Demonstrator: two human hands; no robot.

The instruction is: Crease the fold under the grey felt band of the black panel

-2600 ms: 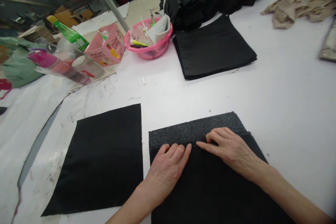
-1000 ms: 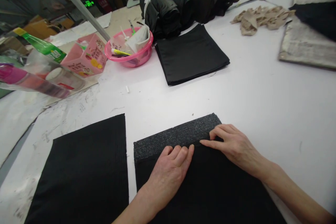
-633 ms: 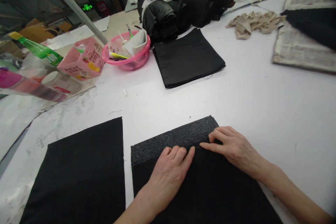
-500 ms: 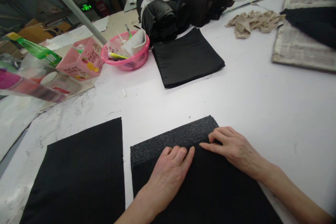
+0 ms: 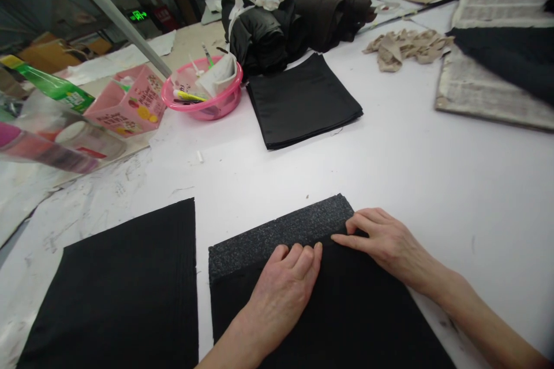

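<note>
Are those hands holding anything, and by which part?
The left hand and right hand touch the black cloth where it meets the speckled grey strip; whether they pinch or only press it cannot be told.

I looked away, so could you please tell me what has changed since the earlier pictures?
The left hand and right hand have moved rightward along the edge of the black cloth by the speckled strip; no grasp or release shows. The view has swung right. The left black sheet, black stack and pink basin stayed put.
</note>
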